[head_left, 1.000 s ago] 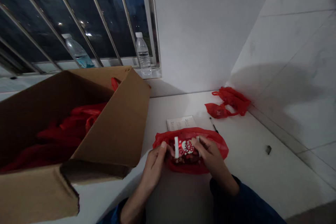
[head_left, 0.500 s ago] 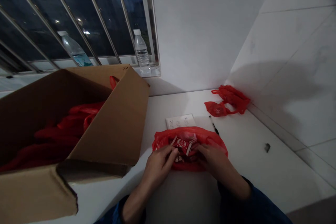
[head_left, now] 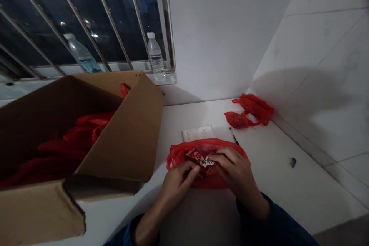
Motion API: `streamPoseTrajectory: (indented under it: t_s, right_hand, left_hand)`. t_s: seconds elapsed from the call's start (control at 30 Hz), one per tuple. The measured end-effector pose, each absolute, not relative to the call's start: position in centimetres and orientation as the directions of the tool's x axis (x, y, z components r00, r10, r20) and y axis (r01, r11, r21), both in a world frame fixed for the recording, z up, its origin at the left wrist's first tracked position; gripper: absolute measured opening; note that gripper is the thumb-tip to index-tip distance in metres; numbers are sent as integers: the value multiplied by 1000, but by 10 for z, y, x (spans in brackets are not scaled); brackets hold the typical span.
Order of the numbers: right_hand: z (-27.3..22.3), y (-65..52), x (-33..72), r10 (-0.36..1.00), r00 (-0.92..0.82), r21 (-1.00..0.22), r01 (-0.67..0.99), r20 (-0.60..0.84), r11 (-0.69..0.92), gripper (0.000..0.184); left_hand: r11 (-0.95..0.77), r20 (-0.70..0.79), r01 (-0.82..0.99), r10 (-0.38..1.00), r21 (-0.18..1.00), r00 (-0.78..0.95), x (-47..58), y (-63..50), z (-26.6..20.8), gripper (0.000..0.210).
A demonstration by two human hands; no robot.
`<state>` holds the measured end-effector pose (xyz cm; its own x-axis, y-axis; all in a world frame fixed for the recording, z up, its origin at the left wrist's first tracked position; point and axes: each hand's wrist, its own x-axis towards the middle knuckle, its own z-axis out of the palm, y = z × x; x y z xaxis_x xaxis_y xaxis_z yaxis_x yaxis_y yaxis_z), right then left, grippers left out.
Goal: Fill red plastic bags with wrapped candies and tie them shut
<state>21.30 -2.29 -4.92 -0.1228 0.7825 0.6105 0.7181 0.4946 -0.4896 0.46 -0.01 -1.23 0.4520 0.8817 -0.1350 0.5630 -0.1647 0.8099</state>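
A red plastic bag (head_left: 215,181) lies spread open on the white table in front of me. Over its mouth is a dark red packet (head_left: 206,166) with white and black lettering. My left hand (head_left: 179,181) pinches the packet's lower left edge between thumb and fingers. At its right end, the bent fingers of my right hand (head_left: 236,169) close on the packet. The fingers of both hands cover parts of it. Whatever else lies in the bag is mostly hidden beneath the packet.
A large cardboard box (head_left: 138,130) holding red bags (head_left: 83,134) stands at left. Behind my bag lie a printed card (head_left: 197,132) and a pen (head_left: 234,135). Tied red bags (head_left: 252,110) sit by the wall, a small dark object (head_left: 293,162) at right. Bottles (head_left: 156,57) stand on the sill.
The dark red packet with large lettering now shows over the bag's mouth, covering the smaller packets seen before. My right hand has risen slightly out of the bag and closed on it.
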Motion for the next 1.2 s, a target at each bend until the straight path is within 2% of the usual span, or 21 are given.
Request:
streamPoseTrajectory:
  t_s: [0.1,0.2,0.3,0.37,0.47,0.53,0.63,0.77,0.87,0.97,1.1,1.2]
  right_hand:
    - [-46,-25,205,743,-97,-522,652,662,550,26]
    - [-45,-27,201,810,37,-684,560,585,468,30]
    - [-42,-29,198,914,191,-914,272,358,301,29]
    - [-41,-30,194,975,155,-987,-7,156,159,30]
    - [-44,-28,185,997,44,-962,-270,-63,-49,40]
    - [-47,-26,179,990,53,-936,-337,-130,-105,49]
    - [-49,-22,169,983,75,-910,-395,-166,-123,53]
    - [-45,-21,161,991,10,-899,-421,-133,-116,49]
    - [-40,-22,164,994,-5,-925,-367,-107,-102,34]
    - [-36,-22,175,998,-47,-981,-191,-34,-42,22]
    - [-33,-21,186,979,-158,-983,108,128,146,14]
    - [-32,-22,184,953,-260,-961,183,158,209,11]
  left_hand:
    - [-92,-122,430,888,898,444,7,-2,-14,36]
    - [-40,-90,311,915,949,393,7,-3,-14,34]
    - [-35,-60,247,927,968,370,5,-4,-14,33]
    - [-27,-57,223,930,974,363,5,-3,-15,31]
    - [-2,-66,190,933,982,353,6,-3,-16,31]
    - [4,-65,177,937,984,342,7,-3,-16,31]
    - [-7,-54,186,947,982,318,8,-3,-16,31]
    - [-27,-45,223,949,974,312,9,-5,-18,31]
    - [-97,-27,309,927,946,374,8,-5,-19,31]
    - [-167,-7,376,908,911,419,6,-4,-16,34]
    - [-140,22,409,960,902,279,3,-1,-10,23]
    - [-165,54,418,962,893,266,3,-1,-6,24]
